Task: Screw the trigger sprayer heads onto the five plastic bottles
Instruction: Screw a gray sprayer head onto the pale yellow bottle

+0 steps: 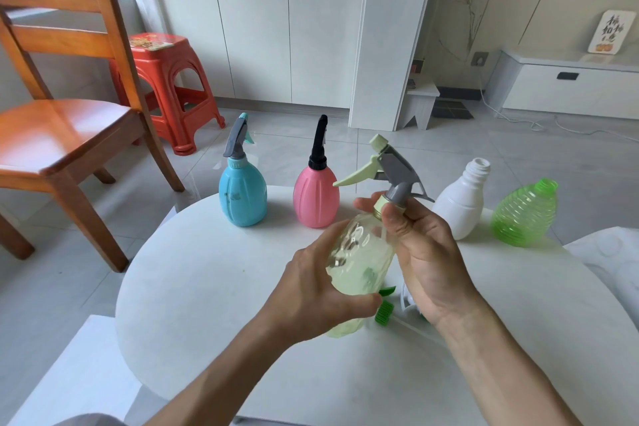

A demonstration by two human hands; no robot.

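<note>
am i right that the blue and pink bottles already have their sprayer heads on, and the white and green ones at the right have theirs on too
Not quite. In the head view the blue bottle and pink bottle do carry sprayer heads, but the white bottle and green bottle at the right stand with bare, open necks. Neither has a head on yet.

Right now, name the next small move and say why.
Probably keep twisting the collar with the right hand while the left hand steadies the yellow bottle; its sprayer sits on the neck, both hands in place.
</note>
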